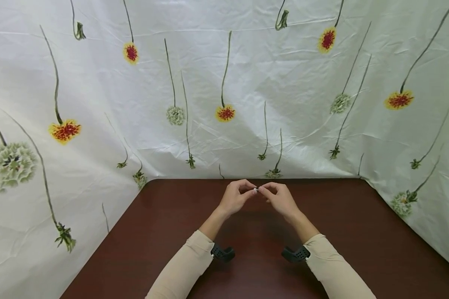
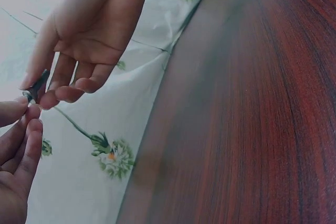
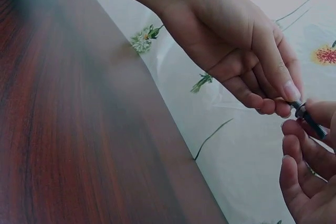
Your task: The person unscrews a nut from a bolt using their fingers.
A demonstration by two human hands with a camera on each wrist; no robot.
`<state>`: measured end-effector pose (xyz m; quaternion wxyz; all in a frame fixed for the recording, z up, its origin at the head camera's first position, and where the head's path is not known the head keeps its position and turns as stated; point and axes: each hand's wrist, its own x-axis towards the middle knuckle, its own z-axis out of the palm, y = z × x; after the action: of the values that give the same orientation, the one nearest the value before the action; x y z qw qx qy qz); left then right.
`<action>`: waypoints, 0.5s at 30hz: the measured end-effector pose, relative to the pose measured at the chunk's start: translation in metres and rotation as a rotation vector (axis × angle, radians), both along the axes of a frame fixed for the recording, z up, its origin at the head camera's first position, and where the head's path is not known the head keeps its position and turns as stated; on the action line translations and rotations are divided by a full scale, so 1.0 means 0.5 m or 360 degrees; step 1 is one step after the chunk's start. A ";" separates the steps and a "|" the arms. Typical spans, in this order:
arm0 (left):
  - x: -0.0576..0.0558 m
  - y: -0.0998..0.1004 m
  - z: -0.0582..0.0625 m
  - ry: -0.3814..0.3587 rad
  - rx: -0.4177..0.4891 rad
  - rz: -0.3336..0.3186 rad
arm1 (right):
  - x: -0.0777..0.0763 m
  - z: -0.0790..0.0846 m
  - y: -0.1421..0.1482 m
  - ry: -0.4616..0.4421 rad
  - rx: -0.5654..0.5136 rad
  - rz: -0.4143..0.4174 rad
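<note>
Both hands meet fingertip to fingertip above the far part of the table, around a small threaded bolt (image 3: 315, 126). A small silvery nut-like piece (image 3: 300, 112) sits on it between the fingertips. My left hand (image 1: 233, 198) pinches the silvery end between thumb and fingers. From the other side my right hand (image 1: 283, 200) pinches the dark end. In the left wrist view the dark shaft (image 2: 40, 80) slants up beside the right thumb. Fingertips hide parts of the bolt in every view.
A dark reddish-brown wooden table (image 1: 254, 270) lies under the arms. Behind it and at its sides hangs a white cloth (image 1: 292, 74) printed with flowers, close to the table's edges. Dark straps (image 1: 223, 253) are worn at both wrists, below beige sleeves (image 1: 185, 265).
</note>
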<state>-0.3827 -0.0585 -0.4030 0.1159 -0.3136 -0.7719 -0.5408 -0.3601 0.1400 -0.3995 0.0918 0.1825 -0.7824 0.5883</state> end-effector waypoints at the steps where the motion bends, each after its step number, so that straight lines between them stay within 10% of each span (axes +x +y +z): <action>1: 0.000 0.001 0.000 -0.0002 0.0005 -0.0005 | 0.001 0.001 0.000 0.0012 0.0010 0.0000; 15: -0.006 0.001 -0.002 -0.0023 0.0038 -0.0014 | 0.002 0.004 -0.003 0.0023 0.0035 -0.0013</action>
<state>-0.3858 -0.0582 -0.4041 0.1116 -0.3115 -0.7648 -0.5527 -0.3589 0.1386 -0.3974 0.0976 0.1846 -0.7889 0.5779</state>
